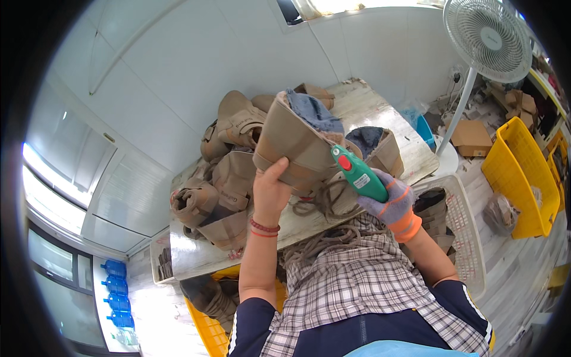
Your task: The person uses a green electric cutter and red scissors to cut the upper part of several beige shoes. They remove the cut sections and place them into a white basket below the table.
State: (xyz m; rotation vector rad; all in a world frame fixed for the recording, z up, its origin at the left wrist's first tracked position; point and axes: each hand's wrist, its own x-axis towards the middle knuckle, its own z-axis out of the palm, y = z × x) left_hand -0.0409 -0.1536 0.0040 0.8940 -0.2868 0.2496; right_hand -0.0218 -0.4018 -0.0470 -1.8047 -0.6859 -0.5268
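Note:
My bare left hand (272, 193) is closed on a tan boot upper (291, 146), the thumb lying on its outer side. This upper is tilted above the table, and its grey-blue fleece lining (315, 111) shows at the open top. In a grey and orange knit glove, my right hand (392, 205) wraps round green electric scissors (361, 177) with a red button. The front end of the tool meets the right edge of the upper; its blades are too hidden to make out. Close behind the tool stands another fleece-lined upper (386, 154).
Several tan uppers (229, 178) are heaped on the worn table (410, 134), left of my hands. Cord (333, 199) lies near its front edge. Baskets stand around: white with uppers (470, 238) at right, yellow (205, 327) below, yellow (517, 178) farther right. A fan (470, 101) stands behind.

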